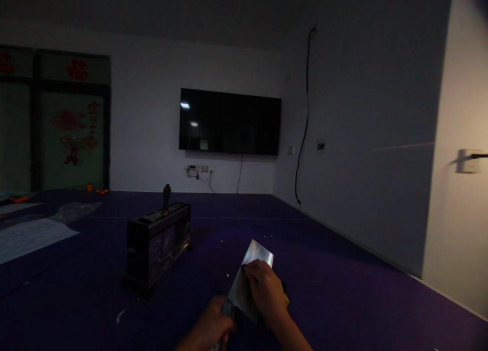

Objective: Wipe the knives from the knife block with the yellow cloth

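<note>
A cleaver [256, 253] with a broad shiny blade is tilted up over the purple surface. My left hand [215, 320] is closed around its handle, low in the view. Across the flat of the blade reaches my right hand [266, 290], its fingers pinched together at the blade's face. A small dark thing [244, 267] shows at those fingertips, too dim to name. Partly hidden behind my right wrist is something yellow and black [285, 297]. To the left stands a dark knife block [160, 241], with one black handle [166, 196] sticking up from its top.
Purple surface [335, 290] stretches to the walls, with several white scraps on it. Printed sheets [34, 239] and clear plastic film [76, 211] lie at left. Small orange things [89, 187] sit at the far edge. A black cable [305, 122] hangs down the right wall.
</note>
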A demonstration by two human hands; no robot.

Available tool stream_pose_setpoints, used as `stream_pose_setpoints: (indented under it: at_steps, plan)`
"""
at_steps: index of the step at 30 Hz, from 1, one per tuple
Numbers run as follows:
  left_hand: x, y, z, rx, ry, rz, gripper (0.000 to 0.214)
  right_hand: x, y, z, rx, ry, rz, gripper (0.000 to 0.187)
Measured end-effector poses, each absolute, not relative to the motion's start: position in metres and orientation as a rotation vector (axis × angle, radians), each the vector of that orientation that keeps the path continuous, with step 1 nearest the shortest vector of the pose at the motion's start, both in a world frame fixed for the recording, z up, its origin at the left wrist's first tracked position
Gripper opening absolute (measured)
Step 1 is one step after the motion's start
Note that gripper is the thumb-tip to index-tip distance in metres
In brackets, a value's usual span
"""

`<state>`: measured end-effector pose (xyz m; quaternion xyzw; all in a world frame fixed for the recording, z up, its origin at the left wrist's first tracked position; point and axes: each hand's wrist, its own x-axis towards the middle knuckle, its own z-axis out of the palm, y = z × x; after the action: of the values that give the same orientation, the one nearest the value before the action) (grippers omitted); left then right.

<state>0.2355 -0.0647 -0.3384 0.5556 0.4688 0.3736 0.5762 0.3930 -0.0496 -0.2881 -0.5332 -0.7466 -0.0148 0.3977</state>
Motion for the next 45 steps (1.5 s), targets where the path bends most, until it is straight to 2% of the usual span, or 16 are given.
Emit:
stream_pose_setpoints:
  at_steps: [7, 15, 28, 36, 45]
  plan:
    - [0.239, -0.064, -0.333, 1.358, 1.058, 0.998, 0.012, 0.379, -0.056, -0.291, -1.272, -2.022, 0.002, 0.027]
    - [0.242, -0.056, -0.331, 1.246, 1.047, 1.012, 0.015, 0.372, -0.059, -0.294, -1.163, -2.156, 0.048, 0.024]
    - [0.243, -0.05, -0.338, 1.222, 0.986, 1.031, 0.008, 0.368, -0.064, -0.291, -1.087, -2.261, 0.034, 0.027]
    - [0.235, -0.053, -0.34, 1.155, 0.883, 1.025, 0.01, 0.372, -0.064, -0.288, -1.132, -2.272, 0.046, 0.026]
    - [0.238, -0.057, -0.333, 1.222, 1.056, 0.911, 0.011, 0.383, -0.06, -0.281, -1.285, -2.085, 0.03, 0.026]
